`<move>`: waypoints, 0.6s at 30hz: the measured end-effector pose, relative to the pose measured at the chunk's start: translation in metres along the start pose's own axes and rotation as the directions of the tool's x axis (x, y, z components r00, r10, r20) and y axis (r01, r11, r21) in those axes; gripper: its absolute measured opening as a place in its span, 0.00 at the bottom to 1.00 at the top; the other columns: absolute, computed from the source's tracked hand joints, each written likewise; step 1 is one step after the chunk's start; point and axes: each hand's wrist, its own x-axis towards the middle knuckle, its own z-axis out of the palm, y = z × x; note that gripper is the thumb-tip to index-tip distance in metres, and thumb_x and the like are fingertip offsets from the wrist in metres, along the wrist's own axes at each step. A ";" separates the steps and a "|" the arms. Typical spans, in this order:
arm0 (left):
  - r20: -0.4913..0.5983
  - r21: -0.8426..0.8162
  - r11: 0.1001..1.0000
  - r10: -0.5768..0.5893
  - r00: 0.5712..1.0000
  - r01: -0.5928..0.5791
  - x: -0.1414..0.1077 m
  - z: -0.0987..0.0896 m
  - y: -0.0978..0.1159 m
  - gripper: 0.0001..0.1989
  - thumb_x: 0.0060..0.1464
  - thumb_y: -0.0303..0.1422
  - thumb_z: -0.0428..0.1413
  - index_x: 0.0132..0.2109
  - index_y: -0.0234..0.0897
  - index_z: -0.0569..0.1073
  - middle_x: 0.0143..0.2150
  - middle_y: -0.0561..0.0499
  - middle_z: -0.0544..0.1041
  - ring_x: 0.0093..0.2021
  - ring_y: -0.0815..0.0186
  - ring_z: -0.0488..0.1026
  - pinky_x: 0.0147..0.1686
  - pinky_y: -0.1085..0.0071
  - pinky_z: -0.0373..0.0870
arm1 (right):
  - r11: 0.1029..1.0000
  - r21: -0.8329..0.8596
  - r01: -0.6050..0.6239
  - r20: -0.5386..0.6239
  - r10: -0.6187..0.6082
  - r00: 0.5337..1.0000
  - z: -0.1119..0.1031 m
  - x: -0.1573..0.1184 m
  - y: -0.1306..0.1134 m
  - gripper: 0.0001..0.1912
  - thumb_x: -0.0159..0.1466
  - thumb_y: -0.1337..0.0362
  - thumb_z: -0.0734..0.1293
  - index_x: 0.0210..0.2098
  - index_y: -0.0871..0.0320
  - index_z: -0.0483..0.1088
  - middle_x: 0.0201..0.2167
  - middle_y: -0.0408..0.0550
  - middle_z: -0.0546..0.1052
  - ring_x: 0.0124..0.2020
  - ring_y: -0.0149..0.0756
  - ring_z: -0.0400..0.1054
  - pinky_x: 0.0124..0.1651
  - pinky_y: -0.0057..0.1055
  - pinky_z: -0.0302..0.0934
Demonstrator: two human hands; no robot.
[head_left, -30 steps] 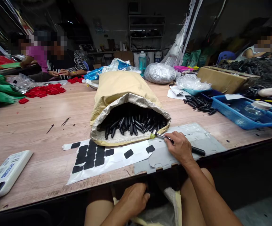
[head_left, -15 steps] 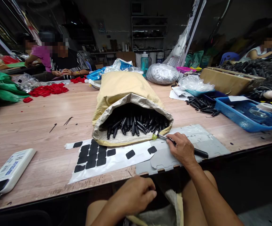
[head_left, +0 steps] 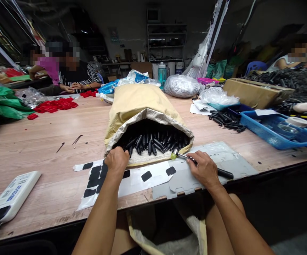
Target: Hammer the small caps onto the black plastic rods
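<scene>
A yellow sack (head_left: 142,97) lies on the table with its mouth towards me, and many black pen-like parts (head_left: 153,140) show inside. My left hand (head_left: 117,159) is closed at the left corner of the sack's mouth; what its fingers hold, if anything, is hidden. My right hand (head_left: 202,166) grips a metal-shafted tool (head_left: 222,173) with a black handle and a yellow-green tip, which touches the sack's lower right rim. Under both lies a white sheet (head_left: 134,186) with black rounded square pads (head_left: 146,176), beside a grey board (head_left: 233,159).
On the left lie a white device (head_left: 12,194), red pieces (head_left: 55,105) and a green bag (head_left: 4,102). At the right are a blue tray (head_left: 270,132) and a cardboard box (head_left: 256,94). Below the table edge an open sack (head_left: 169,244) hangs between my legs. Other people sit further back.
My left hand has moved from below the table edge up to the sack's left corner. My right hand still holds the tool in nearly the same place.
</scene>
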 end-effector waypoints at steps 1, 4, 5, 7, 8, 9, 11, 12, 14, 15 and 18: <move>0.001 -0.003 1.000 0.006 1.000 -0.006 -0.002 -0.002 -0.002 0.18 0.57 0.42 0.55 0.45 0.32 0.80 0.46 0.31 0.80 0.47 0.42 0.77 0.40 0.55 0.72 | 1.000 0.001 -0.002 0.001 0.002 1.000 0.000 0.000 0.000 0.08 0.64 0.64 0.67 0.42 0.51 0.76 0.35 0.43 0.75 0.40 0.39 0.65 0.42 0.33 0.55; -0.044 -0.022 0.999 0.045 0.998 -0.046 -0.016 -0.013 -0.010 0.17 0.57 0.42 0.55 0.45 0.37 0.80 0.45 0.36 0.81 0.45 0.45 0.78 0.38 0.58 0.71 | 1.000 0.010 0.002 -0.001 -0.002 1.000 0.000 0.000 -0.001 0.08 0.64 0.64 0.67 0.42 0.51 0.76 0.35 0.43 0.75 0.40 0.39 0.65 0.43 0.33 0.55; -0.070 -0.035 0.997 0.059 0.996 -0.062 -0.024 -0.016 -0.012 0.16 0.57 0.43 0.55 0.46 0.39 0.79 0.44 0.38 0.81 0.44 0.46 0.77 0.37 0.58 0.70 | 1.000 0.013 0.004 -0.004 -0.004 1.000 0.000 0.000 0.000 0.08 0.64 0.64 0.67 0.42 0.51 0.76 0.35 0.43 0.75 0.40 0.39 0.65 0.43 0.33 0.55; -0.112 -0.098 0.985 0.130 0.985 -0.142 -0.042 -0.018 -0.014 0.15 0.58 0.44 0.55 0.45 0.42 0.78 0.43 0.43 0.81 0.42 0.49 0.77 0.35 0.61 0.69 | 1.000 0.018 0.008 -0.011 -0.008 1.000 0.001 0.000 0.000 0.08 0.64 0.64 0.67 0.42 0.51 0.77 0.35 0.44 0.75 0.40 0.39 0.65 0.42 0.33 0.55; -0.107 -0.158 0.962 0.207 0.972 -0.222 -0.052 -0.016 -0.013 0.14 0.58 0.44 0.55 0.45 0.43 0.77 0.42 0.45 0.81 0.41 0.52 0.77 0.35 0.62 0.68 | 1.000 0.020 0.011 -0.015 -0.010 1.000 0.001 0.000 0.001 0.08 0.64 0.64 0.67 0.42 0.52 0.77 0.35 0.44 0.75 0.40 0.39 0.65 0.43 0.33 0.55; -0.088 -0.234 0.918 0.308 0.947 -0.320 -0.062 -0.011 -0.012 0.12 0.57 0.43 0.56 0.44 0.43 0.77 0.41 0.48 0.80 0.39 0.55 0.76 0.35 0.64 0.68 | 1.000 0.020 0.014 -0.017 -0.014 1.000 0.002 0.000 0.002 0.08 0.64 0.64 0.67 0.42 0.52 0.77 0.35 0.44 0.75 0.40 0.39 0.65 0.43 0.33 0.55; -0.043 -0.388 0.781 0.515 0.856 -0.490 -0.077 0.003 -0.007 0.09 0.56 0.39 0.58 0.41 0.43 0.77 0.39 0.51 0.79 0.38 0.60 0.75 0.36 0.67 0.68 | 1.000 0.019 0.020 -0.018 -0.019 1.000 0.002 0.000 0.003 0.09 0.64 0.64 0.67 0.43 0.52 0.77 0.35 0.44 0.75 0.39 0.39 0.65 0.43 0.33 0.56; -0.031 -0.440 0.718 0.588 0.808 -0.540 -0.082 0.012 -0.005 0.07 0.55 0.37 0.59 0.41 0.42 0.76 0.38 0.51 0.78 0.38 0.61 0.74 0.38 0.67 0.68 | 1.000 0.020 0.021 -0.018 -0.021 1.000 0.002 0.000 0.003 0.09 0.64 0.64 0.67 0.43 0.52 0.77 0.35 0.44 0.75 0.39 0.39 0.65 0.43 0.33 0.56; -0.043 -0.482 0.650 0.653 0.756 -0.588 -0.088 0.029 -0.002 0.06 0.54 0.34 0.59 0.40 0.41 0.76 0.38 0.51 0.76 0.40 0.61 0.73 0.41 0.66 0.68 | 0.999 0.023 0.021 -0.017 -0.021 1.000 0.002 0.000 0.003 0.08 0.64 0.63 0.67 0.42 0.52 0.77 0.35 0.44 0.75 0.39 0.39 0.65 0.43 0.33 0.56; -0.057 -0.488 0.637 0.660 0.749 -0.597 -0.088 0.036 -0.002 0.06 0.54 0.33 0.58 0.40 0.41 0.75 0.38 0.51 0.75 0.41 0.61 0.72 0.42 0.66 0.67 | 0.999 0.026 0.023 -0.018 -0.022 1.000 0.002 0.000 0.002 0.09 0.64 0.63 0.67 0.43 0.52 0.77 0.35 0.44 0.75 0.40 0.39 0.65 0.43 0.33 0.56; -0.090 -0.525 0.604 0.661 0.745 -0.600 -0.086 0.048 -0.004 0.06 0.55 0.33 0.59 0.41 0.40 0.75 0.38 0.50 0.74 0.41 0.60 0.71 0.42 0.65 0.67 | 0.999 0.019 0.042 -0.019 -0.042 0.999 0.001 0.000 0.001 0.12 0.65 0.61 0.67 0.47 0.51 0.76 0.37 0.45 0.75 0.40 0.39 0.65 0.44 0.33 0.57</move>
